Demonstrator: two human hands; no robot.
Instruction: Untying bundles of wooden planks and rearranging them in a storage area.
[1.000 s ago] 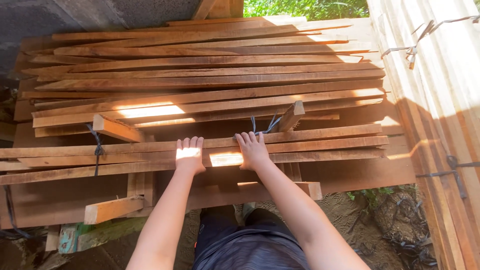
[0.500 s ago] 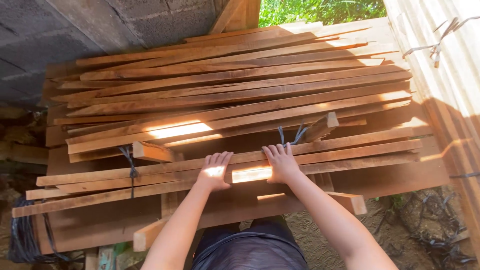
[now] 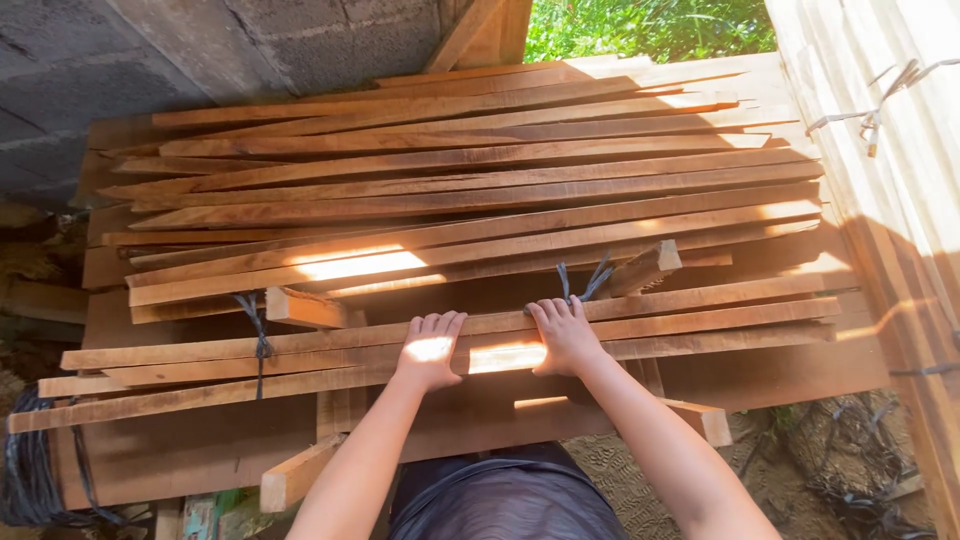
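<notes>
A bundle of long thin wooden slats (image 3: pixel 700 315) lies across the near part of a big stack, bound with dark straps (image 3: pixel 262 340). My left hand (image 3: pixel 430 350) rests palm down on the top of this bundle, fingers spread over its edge. My right hand (image 3: pixel 565 335) lies beside it, fingers curled over the far edge of the same slats, close to a second dark strap knot (image 3: pixel 580 283). Both forearms reach up from the bottom of the head view.
More loose slats (image 3: pixel 480 190) pile up behind the bundle. Short wooden blocks (image 3: pixel 300 308) (image 3: pixel 645 268) sit between layers. A grey block wall (image 3: pixel 150 60) stands at the back left, pale planks with wire ties (image 3: pixel 880 110) at the right, grass (image 3: pixel 650 25) beyond.
The view has shifted so the stack sits lower and further right in the frame. Both hands stay on the same bundle of slats, in nearly the same pose.
</notes>
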